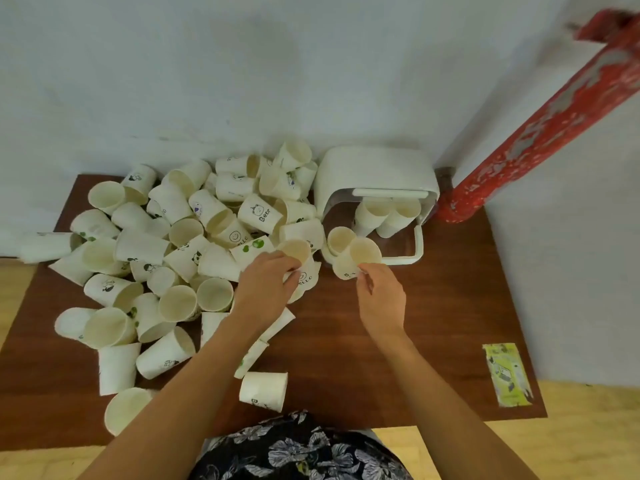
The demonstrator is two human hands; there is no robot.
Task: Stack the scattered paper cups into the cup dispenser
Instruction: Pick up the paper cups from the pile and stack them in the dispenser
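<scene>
Only a small part of the task appears done: two short stacks of cream paper cups [384, 213] are seen inside the white plastic cup dispenser [374, 174] at the far right of the brown wooden table [450, 306], while a large pile of scattered cups [166, 244] is left on the left. A cup [298, 252] is gripped by the curled left hand [266, 282]; another cup [360, 256], just before the dispenser's open door, is pinched by the right hand [381, 296].
</scene>
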